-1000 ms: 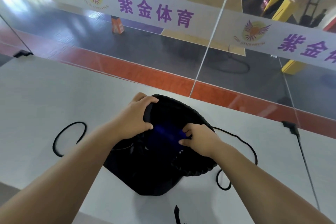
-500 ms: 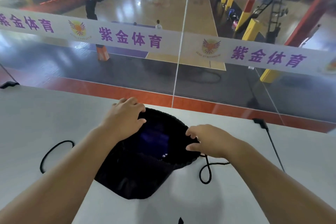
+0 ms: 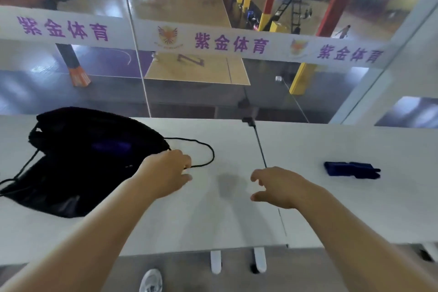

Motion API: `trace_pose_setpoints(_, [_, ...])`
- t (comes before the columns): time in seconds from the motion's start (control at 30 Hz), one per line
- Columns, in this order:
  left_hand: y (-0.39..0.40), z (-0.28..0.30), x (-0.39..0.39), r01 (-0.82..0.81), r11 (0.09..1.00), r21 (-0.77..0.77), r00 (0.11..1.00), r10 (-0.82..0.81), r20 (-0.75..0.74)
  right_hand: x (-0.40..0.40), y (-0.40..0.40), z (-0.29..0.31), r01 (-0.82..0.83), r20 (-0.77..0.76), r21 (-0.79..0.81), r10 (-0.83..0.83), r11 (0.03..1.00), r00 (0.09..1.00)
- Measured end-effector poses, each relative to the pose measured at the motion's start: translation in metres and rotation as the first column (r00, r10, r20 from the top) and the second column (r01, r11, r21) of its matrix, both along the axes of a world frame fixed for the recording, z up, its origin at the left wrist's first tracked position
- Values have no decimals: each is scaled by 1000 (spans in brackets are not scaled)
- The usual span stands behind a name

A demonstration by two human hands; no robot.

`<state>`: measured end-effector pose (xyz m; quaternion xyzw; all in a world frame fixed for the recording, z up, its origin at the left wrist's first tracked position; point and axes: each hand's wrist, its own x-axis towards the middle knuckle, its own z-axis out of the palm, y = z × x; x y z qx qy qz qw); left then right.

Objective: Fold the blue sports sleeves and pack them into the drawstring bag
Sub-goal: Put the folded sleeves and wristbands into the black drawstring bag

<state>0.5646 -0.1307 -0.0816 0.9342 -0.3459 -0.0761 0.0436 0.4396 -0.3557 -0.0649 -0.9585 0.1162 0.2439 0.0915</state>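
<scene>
Black drawstring bag (image 3: 78,163) slumped open, blue sleeve (image 3: 111,146) inside; folded sleeve (image 3: 350,169) apart

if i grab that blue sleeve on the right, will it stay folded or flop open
The blue sleeve looks like soft, thin fabric, so it will probably droop. Its loose ends stick out, so the fold may open. It lies flat on the table, so rolling seems unlikely.

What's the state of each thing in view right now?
bag: lying on the table, mouth open, something blue inside
cord: slack, looped on the table beside the left hand
sleeve: folded, on the table, not packed
left hand: open, empty
right hand: open, empty
</scene>
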Motion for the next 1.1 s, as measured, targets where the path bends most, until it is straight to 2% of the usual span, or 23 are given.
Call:
trace_pose_setpoints(0.23, [-100, -22, -87, 154, 988, 8, 981, -152, -120, -112, -86, -9, 201, -81, 5, -200, 980, 976])
trace_pose_setpoints(0.47, [-189, -37, -127, 293, 955, -45, 936, -296, -192, -170, -154, -14, 371, -80, 18, -369, 928, 926])
trace_pose_setpoints(0.7, [-291, -63, -135, 374, 926, -52, 888, -374, -268, -183, -234, -24, 459, -93, 35, -455, 888, 886])
trace_pose_setpoints(1.1, [-422, -97, -96, 335, 941, 54, 873, -288, -394, -155, -377, -49, 519, -52, 76, -517, 851, 855])
